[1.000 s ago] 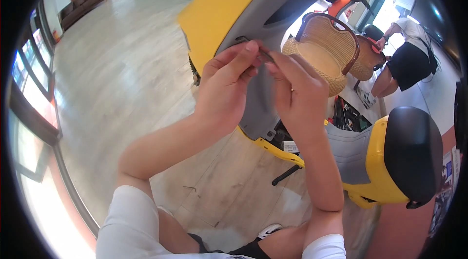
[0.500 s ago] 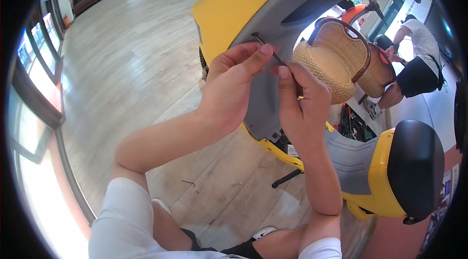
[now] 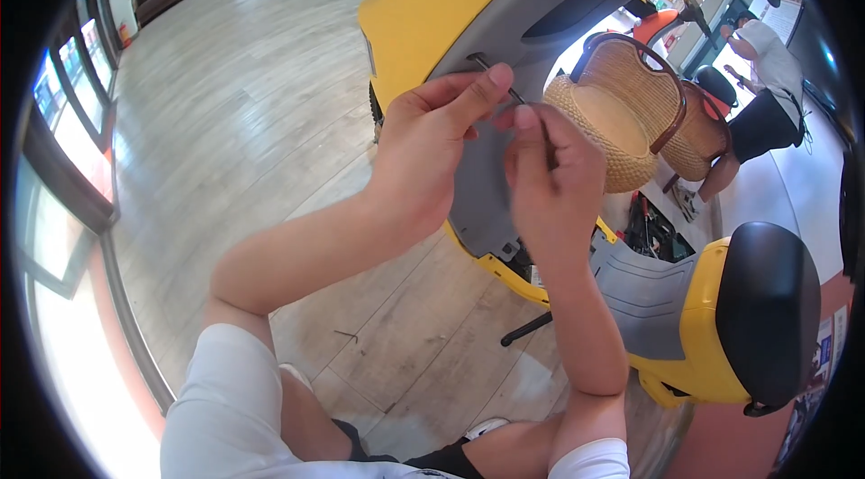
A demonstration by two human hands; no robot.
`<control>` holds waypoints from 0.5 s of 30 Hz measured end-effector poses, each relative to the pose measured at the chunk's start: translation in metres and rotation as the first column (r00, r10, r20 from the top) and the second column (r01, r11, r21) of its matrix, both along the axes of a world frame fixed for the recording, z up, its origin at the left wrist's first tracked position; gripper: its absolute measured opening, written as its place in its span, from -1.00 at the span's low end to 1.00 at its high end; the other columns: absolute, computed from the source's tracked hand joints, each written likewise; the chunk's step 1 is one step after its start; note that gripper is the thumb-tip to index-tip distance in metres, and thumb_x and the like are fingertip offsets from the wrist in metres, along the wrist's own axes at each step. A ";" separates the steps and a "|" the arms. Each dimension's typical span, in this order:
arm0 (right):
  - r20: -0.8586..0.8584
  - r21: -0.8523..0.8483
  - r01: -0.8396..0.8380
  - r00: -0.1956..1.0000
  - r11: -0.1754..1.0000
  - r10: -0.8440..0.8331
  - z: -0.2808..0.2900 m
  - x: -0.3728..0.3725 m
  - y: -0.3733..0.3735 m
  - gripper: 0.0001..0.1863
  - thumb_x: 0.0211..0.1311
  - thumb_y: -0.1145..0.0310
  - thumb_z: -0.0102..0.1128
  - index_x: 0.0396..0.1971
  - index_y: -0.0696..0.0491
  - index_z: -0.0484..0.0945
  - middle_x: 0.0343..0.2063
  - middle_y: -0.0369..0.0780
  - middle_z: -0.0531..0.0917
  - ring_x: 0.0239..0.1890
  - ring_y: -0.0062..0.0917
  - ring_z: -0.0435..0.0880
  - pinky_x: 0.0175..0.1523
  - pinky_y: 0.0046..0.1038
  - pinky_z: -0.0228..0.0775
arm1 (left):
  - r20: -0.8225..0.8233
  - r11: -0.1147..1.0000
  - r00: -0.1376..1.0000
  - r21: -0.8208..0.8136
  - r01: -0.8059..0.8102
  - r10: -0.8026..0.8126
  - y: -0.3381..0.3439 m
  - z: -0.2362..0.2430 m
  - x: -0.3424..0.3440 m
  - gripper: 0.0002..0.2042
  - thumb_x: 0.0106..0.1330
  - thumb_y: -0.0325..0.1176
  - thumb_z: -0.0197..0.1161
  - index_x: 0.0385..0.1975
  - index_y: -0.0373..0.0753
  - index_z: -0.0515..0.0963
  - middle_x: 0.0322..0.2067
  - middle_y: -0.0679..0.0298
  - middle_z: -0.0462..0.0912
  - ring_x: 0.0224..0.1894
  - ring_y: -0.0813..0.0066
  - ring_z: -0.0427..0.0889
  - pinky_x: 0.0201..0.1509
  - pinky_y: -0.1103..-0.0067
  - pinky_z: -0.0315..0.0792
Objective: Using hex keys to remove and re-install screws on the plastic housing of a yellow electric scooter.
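A thin dark metal rod (image 3: 516, 97) runs slantwise from a recessed hole in the grey inner panel (image 3: 487, 155) of a yellow scooter. My left hand (image 3: 431, 132) pinches it near the hole with thumb and fingertips. My right hand (image 3: 560, 164) has its fingers curled round the outer end, lower and to the right. Both hands are closed, and the right fingers hide that end, so the tool's exact kind does not show. The scooter's yellow outer shell (image 3: 432, 6) curves above the left hand.
Right of my hands stands a wicker chair (image 3: 613, 118), with another behind it. An open tool case (image 3: 658, 231) lies beyond the grey footboard (image 3: 635, 285). The black seat (image 3: 770, 317) is at right. An L-shaped piece (image 3: 347, 335) lies on the floor. A person (image 3: 770, 73) stands at far right.
My right hand has shifted slightly left and its fingers have curled more about the rod's end. The left hand stays nearly in place. The person at far right has straightened up.
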State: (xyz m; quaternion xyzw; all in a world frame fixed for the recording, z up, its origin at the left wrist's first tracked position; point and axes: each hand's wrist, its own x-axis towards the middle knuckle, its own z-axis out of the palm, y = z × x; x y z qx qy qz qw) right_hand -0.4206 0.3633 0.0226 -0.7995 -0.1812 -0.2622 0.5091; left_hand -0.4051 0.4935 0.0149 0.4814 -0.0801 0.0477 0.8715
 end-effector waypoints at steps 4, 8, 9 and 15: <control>0.603 -0.244 0.391 0.778 0.887 -0.177 -0.003 0.004 -0.003 -0.92 0.30 0.43 0.22 -0.25 0.06 0.62 -0.68 -0.25 0.50 -0.68 -0.50 0.46 -0.53 -0.44 0.26 | 0.055 0.987 0.996 -0.141 0.076 -0.068 0.003 0.000 0.004 -0.71 0.24 -0.16 0.47 -0.26 -0.26 0.68 -0.36 0.43 0.62 -0.26 0.65 0.40 -0.14 0.64 0.28; 0.580 -0.291 0.361 0.803 0.886 -0.137 -0.001 0.006 -0.009 -0.81 0.24 0.33 0.33 -0.21 0.06 0.61 -0.54 -0.24 0.57 -0.56 -0.44 0.57 -0.52 -0.45 0.31 | 0.094 0.986 0.992 -0.136 0.095 -0.082 0.003 -0.001 0.006 -0.73 0.24 -0.20 0.47 -0.27 -0.29 0.67 -0.35 0.40 0.64 -0.26 0.63 0.43 -0.12 0.65 0.31; 0.488 -0.235 0.270 0.864 0.934 -0.127 0.000 0.005 -0.008 -0.76 0.26 0.27 0.34 -0.17 0.08 0.60 -0.53 -0.26 0.57 -0.53 -0.51 0.59 -0.52 -0.49 0.31 | 0.096 0.980 0.991 -0.166 0.109 -0.094 0.003 0.000 0.006 -0.73 0.24 -0.22 0.47 -0.26 -0.30 0.67 -0.33 0.37 0.65 -0.25 0.61 0.45 -0.09 0.64 0.33; -0.475 0.476 0.000 0.842 0.880 0.256 0.009 -0.016 -0.008 -0.72 0.46 0.18 0.16 -0.21 0.13 0.51 -0.52 -0.35 0.55 -0.61 -0.68 0.51 -0.55 -0.62 0.26 | 0.052 0.979 0.995 -0.181 0.091 -0.083 0.005 0.001 0.003 -0.82 0.33 -0.38 0.34 -0.18 -0.34 0.64 -0.26 0.29 0.67 -0.19 0.57 0.52 0.02 0.59 0.40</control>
